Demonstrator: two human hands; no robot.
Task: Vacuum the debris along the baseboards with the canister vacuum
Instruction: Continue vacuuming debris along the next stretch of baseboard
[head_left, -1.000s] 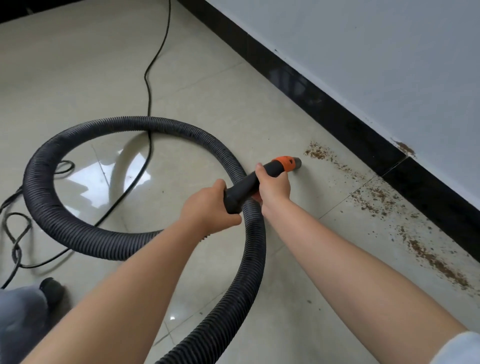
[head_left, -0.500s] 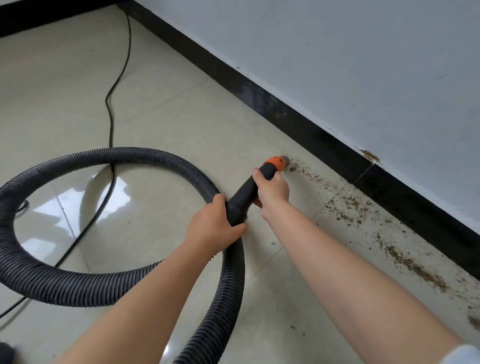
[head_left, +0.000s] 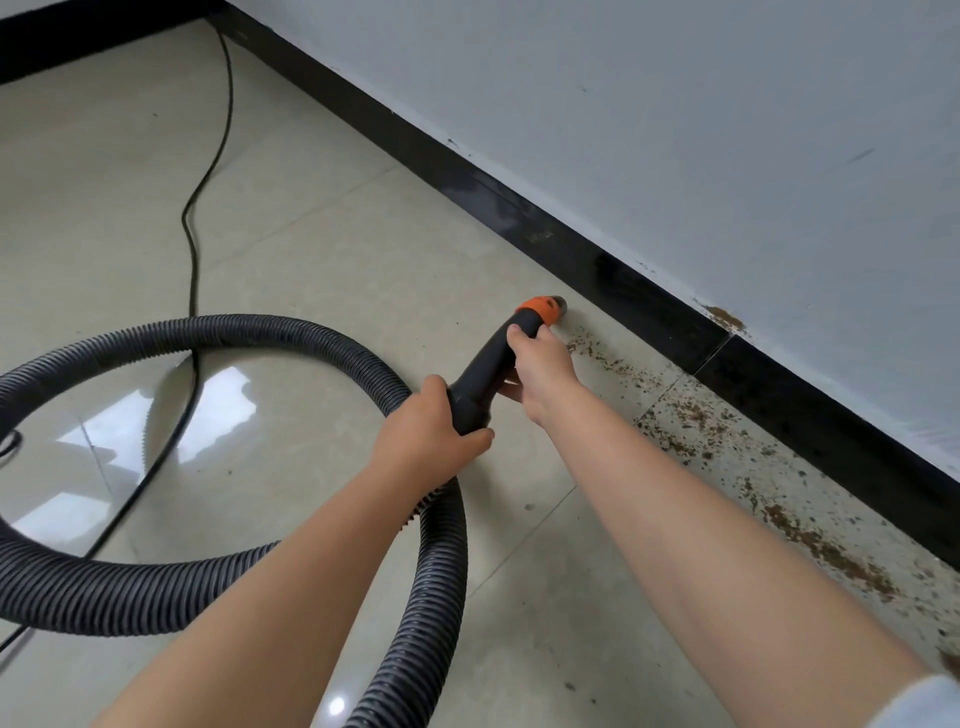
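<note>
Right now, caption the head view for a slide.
Both hands grip the vacuum nozzle beside debris along the baseboard.

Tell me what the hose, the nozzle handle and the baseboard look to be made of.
Hose: likely flexible plastic, dark grey and matte; its close ribs and looped bend suggest it.
Nozzle handle: apparently hard moulded plastic, smooth matte black with an orange collar at the tip.
Baseboard: probably glazed tile or polished stone, glossy black; it shows faint reflections and a vertical joint. I cannot tell which.
</note>
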